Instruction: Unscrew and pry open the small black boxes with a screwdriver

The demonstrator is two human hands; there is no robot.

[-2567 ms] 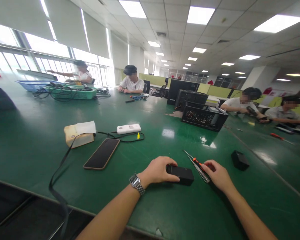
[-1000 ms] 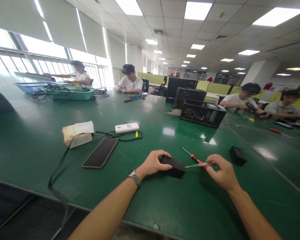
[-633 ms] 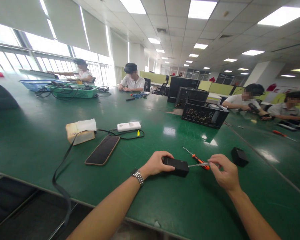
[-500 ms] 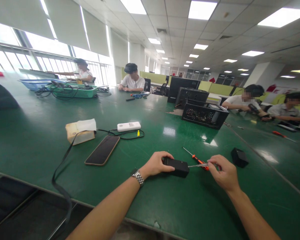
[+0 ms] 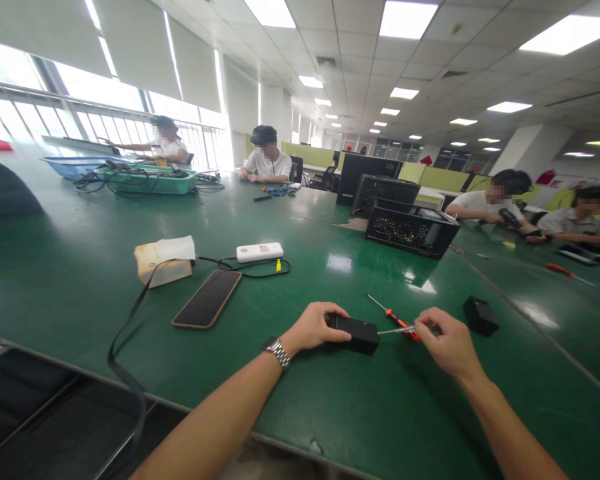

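My left hand (image 5: 317, 327), with a metal watch at the wrist, grips a small oblong black box (image 5: 363, 335) lying on the green table. Thumb and fingers clasp its left end and hide part of it. In my right hand (image 5: 445, 340), a slim silver metal tool (image 5: 396, 330) is pinched between thumb and fingers. Its tip meets the right end of the box; whether it goes inside, I cannot tell. Just behind the tool lies an orange-and-black screwdriver (image 5: 394, 317). Right of my right hand sits another black block (image 5: 481, 315).
A phone (image 5: 207, 299), a white power strip (image 5: 259, 252) and a creased paper packet (image 5: 164, 260) lie left on the table (image 5: 260, 400). Farther back are a green basket (image 5: 150, 181) of cables and a black computer case (image 5: 413, 230). Several people sit around. Another screwdriver (image 5: 563, 270) lies far right.
The view has shifted very slightly. Both hands, the black box and the silver tool keep practically the same positions.
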